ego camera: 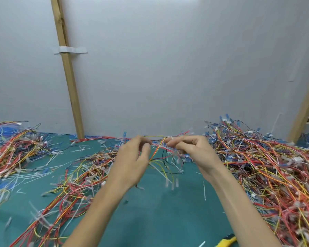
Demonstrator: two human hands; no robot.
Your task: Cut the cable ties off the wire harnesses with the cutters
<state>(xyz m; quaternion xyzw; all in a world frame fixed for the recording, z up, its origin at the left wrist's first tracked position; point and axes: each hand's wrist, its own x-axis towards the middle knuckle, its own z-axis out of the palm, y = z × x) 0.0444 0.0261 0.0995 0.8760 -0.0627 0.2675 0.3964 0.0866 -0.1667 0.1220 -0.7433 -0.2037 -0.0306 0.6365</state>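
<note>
Mid-frame, I see the fingers (175,139) of my left hand (132,163) and right hand (191,150) pinching one wire harness (159,148) stretched between them above the tabletop (159,211); the yellow-handled cutters (227,240) lie ungripped at the bottom edge, right of centre.

Hands: two, left hand (132,163) and right hand (194,152)
Wire harness (161,154) held up: one
Harness heaps on the surface (159,211): three, left heap (12,148), middle heap (75,184), right heap (266,166)
Cutters (227,240): one, yellow-handled
Wooden posts: two, left post (68,72), right post (307,106)
Tape strip (72,50): one
Loose cable ties (34,177): too many to count
</note>
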